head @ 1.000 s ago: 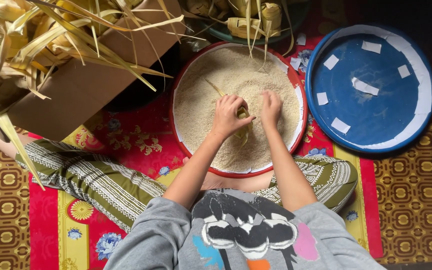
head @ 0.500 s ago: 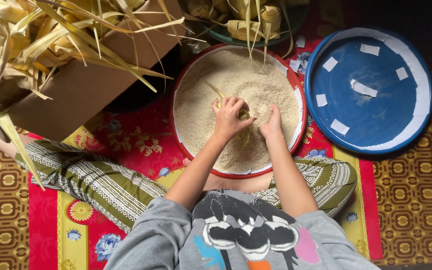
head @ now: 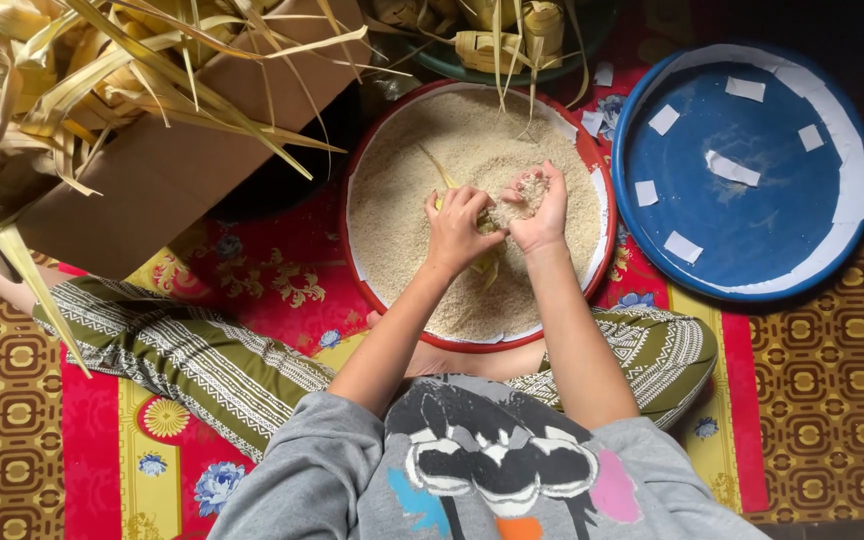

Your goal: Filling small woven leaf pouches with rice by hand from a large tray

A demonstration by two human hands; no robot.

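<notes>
1. The pouch (head: pixel 489 232), a woven leaf case, sits between both hands above the middle of the rice basin (head: pixel 592 170). The left hand (head: pixel 457 232) is closed around it; if that hold slackens, the pouch could tip and spill its fill.
2. The right hand (head: pixel 537 208), just beside it, is cupped around a heap of rice (head: pixel 530 187). Grains could slip through the fingers or miss the narrow mouth, though they would land in the basin below.
3. A loose leaf strip (head: pixel 436 168) trails away from the grip across the rice; snagging it could tug the weave open.
4. Farther off, dry fronds (head: pixel 152 80) overhang the basin rim from the box (head: pixel 172 170), and bits could drop into the rice.
5. The blue tray (head: pixel 752 180) lies well to the right of the hands, out of reach of any spill.
</notes>
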